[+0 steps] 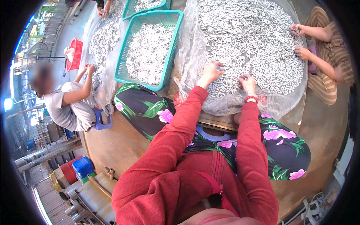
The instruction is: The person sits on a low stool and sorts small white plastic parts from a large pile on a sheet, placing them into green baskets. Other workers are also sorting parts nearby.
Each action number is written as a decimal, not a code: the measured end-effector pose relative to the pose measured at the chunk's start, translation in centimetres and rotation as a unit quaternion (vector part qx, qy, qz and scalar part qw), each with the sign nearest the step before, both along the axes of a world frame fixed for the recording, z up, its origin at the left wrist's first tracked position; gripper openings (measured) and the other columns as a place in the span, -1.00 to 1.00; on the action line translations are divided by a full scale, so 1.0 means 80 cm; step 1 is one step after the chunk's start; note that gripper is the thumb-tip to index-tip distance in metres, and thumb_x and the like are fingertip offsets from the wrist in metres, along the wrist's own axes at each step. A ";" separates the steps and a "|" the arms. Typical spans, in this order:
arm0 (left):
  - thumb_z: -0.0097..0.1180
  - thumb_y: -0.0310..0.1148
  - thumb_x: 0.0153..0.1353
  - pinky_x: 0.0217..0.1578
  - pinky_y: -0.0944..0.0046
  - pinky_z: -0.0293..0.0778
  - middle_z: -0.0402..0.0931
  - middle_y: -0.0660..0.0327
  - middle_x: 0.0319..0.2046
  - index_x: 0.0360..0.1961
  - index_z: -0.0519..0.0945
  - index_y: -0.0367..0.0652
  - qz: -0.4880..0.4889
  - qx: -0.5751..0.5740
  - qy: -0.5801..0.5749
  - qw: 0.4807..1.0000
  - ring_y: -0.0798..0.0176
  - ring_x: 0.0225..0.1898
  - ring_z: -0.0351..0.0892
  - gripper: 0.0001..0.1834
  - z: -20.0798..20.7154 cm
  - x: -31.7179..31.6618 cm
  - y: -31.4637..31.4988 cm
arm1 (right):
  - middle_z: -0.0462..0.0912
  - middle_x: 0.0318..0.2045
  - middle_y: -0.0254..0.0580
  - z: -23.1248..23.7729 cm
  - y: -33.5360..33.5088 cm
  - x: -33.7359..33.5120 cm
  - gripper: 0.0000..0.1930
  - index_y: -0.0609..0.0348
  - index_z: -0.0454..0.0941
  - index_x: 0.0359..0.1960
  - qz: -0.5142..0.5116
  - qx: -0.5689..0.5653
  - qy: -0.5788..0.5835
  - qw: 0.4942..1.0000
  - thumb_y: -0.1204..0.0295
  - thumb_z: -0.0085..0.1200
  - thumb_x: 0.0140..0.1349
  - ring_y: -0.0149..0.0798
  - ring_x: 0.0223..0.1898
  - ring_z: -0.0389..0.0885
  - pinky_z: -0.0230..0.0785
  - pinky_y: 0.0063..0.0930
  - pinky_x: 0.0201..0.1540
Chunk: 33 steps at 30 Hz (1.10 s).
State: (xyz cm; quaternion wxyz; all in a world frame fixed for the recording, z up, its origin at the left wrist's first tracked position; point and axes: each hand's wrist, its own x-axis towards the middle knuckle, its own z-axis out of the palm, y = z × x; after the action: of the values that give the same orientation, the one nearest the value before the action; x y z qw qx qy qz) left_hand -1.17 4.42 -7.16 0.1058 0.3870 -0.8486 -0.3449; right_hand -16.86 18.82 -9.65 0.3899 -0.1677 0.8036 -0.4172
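Observation:
A broad heap of small silvery-grey pieces (258, 41), perhaps metal parts, lies in front of me on a clear plastic sheet (189, 48). My left hand (212, 72) is over the near left edge of the heap, thumb and fingers pinched at what looks like one small piece. To its right, my right hand (247, 83) rests low at the near edge, a red bead bracelet on the wrist. Its fingers curl together among the pieces, and whatever they hold is too small to make out.
A green plastic basket (122, 60) full of similar pieces stands left, with another green basket (165, 6) behind. At right, a co-worker's hands (302, 52) touch the heap. Another person (71, 101) sits left by a second heap (98, 48), near a red basket (76, 52).

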 end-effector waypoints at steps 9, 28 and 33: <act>0.03 -0.44 -0.18 -0.10 0.04 0.34 0.49 0.03 -0.32 -0.41 0.57 -0.16 -0.168 -0.188 -0.009 0.968 0.00 -0.15 0.45 -0.78 -0.077 -0.039 0.053 | 0.52 -0.25 -0.18 -0.018 0.019 0.018 -0.67 0.32 0.47 -0.11 -0.240 -0.226 -0.236 0.914 0.45 0.03 0.08 -0.29 -0.24 0.49 0.40 -0.54 -0.21; 0.08 -0.45 0.15 -0.22 0.28 0.43 0.47 0.15 -0.26 0.06 0.29 -0.16 0.029 0.625 0.458 0.631 0.23 -0.20 0.48 -0.56 0.075 0.001 0.019 | 0.61 -0.39 0.07 -0.075 -0.044 -0.014 -0.66 0.21 0.62 -0.36 0.144 -0.018 0.254 0.956 0.28 0.23 -0.19 0.02 -0.27 0.58 0.40 -0.26 -0.14; -0.01 -0.15 0.23 -0.25 0.33 0.42 0.41 0.19 -0.30 -0.12 0.39 -0.13 0.021 0.679 0.484 0.552 0.21 -0.18 0.43 -0.68 0.094 0.014 0.013 | 0.61 -0.57 -0.12 -0.055 -0.024 -0.002 -0.75 0.17 0.63 -0.44 0.070 -0.057 0.158 0.983 0.30 0.27 -0.17 -0.14 -0.53 0.56 0.40 -0.37 -0.37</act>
State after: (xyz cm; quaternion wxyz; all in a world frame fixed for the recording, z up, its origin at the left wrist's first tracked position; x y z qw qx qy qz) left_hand -0.04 5.45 0.37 0.2136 0.1365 -0.1743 -0.9515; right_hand -17.03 16.91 -14.06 0.2765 -0.3093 0.8160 -0.4025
